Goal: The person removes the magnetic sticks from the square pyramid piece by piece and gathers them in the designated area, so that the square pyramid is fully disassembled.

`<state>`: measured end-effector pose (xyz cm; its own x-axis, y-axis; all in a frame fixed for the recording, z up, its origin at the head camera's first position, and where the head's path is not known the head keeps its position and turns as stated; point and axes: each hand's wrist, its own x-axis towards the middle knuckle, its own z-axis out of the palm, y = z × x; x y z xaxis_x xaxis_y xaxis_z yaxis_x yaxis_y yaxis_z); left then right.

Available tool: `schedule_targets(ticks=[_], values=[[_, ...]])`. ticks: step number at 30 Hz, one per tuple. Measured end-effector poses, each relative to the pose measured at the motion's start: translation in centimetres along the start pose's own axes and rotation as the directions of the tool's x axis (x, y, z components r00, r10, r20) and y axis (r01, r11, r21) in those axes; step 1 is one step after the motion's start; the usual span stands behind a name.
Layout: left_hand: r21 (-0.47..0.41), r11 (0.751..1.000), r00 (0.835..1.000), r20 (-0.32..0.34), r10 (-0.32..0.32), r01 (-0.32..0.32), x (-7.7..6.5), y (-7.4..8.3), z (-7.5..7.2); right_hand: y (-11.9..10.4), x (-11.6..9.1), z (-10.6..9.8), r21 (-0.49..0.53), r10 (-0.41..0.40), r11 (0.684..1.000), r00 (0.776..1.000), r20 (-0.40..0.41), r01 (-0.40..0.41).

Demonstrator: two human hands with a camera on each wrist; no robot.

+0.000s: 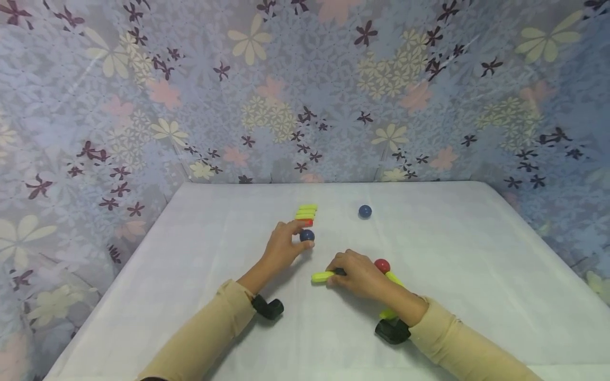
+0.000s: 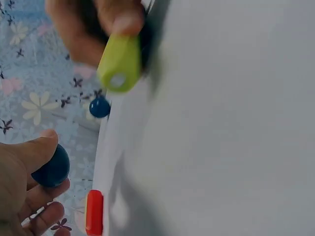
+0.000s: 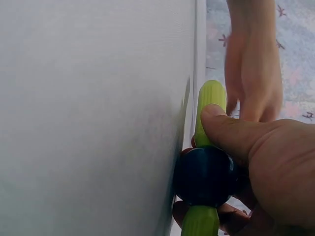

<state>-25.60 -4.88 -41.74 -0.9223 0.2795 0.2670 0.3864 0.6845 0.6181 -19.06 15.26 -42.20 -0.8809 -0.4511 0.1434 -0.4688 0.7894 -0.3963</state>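
Note:
My left hand (image 1: 282, 247) pinches a dark blue ball (image 1: 307, 236) between thumb and fingers, just in front of a short red rod (image 1: 308, 223). To its right, my right hand (image 1: 358, 276) grips a yellow-green rod (image 1: 321, 277) that points left. In the right wrist view this rod meets a dark blue ball (image 3: 205, 177), and another yellow-green rod (image 3: 200, 222) leaves the ball's other side. The rod's free end shows a small metal disc in the left wrist view. Beside the right wrist are a red ball (image 1: 382, 265) and a yellow-green rod (image 1: 394, 279), partly hidden by the forearm.
Several yellow-green rods (image 1: 306, 212) lie in a row behind the red rod on the white-covered table (image 1: 229, 222). Another blue ball (image 1: 365, 211) sits farther back to the right. Under the right forearm shows more yellow-green (image 1: 388, 314). Flowered cloth (image 1: 314, 106) hangs behind the table.

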Motion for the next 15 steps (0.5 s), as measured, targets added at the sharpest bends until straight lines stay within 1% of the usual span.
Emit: schedule_targets(ticks=[3, 5, 7, 9, 11, 15], values=[[0.055, 0.998, 1.0, -0.004, -0.001, 0.001, 3.1, 0.8, 0.8, 0.0, 0.0, 0.1, 0.001, -0.011, 1.0, 1.0, -0.01, 0.011], [0.13, 0.991, 1.0, 0.005, 0.013, -0.013, 4.9, 1.3, 1.3, 0.1, 0.0, 0.1, 0.006, -0.012, 1.0, 1.0, -0.016, 0.012], [0.2, 0.979, 0.999, 0.022, 0.023, -0.027, 6.4, 1.6, 1.9, 0.1, 0.1, 0.2, 0.012, -0.017, 1.0, 1.0, -0.018, 0.018], [0.258, 0.966, 0.999, 0.049, 0.023, -0.035, 7.5, 1.8, 2.4, 0.0, 0.1, 0.2, 0.016, -0.029, 0.999, 0.999, -0.019, 0.03], [0.284, 0.958, 0.997, 0.08, 0.005, -0.028, 8.4, 2.0, 2.9, 0.1, 0.1, 0.2, 0.012, -0.035, 0.999, 0.999, -0.019, 0.035], [0.322, 0.947, 0.993, 0.115, -0.022, -0.016, 9.7, 2.4, 3.5, 0.1, 0.0, 0.1, 0.002, -0.043, 0.999, 0.999, -0.024, 0.043]])
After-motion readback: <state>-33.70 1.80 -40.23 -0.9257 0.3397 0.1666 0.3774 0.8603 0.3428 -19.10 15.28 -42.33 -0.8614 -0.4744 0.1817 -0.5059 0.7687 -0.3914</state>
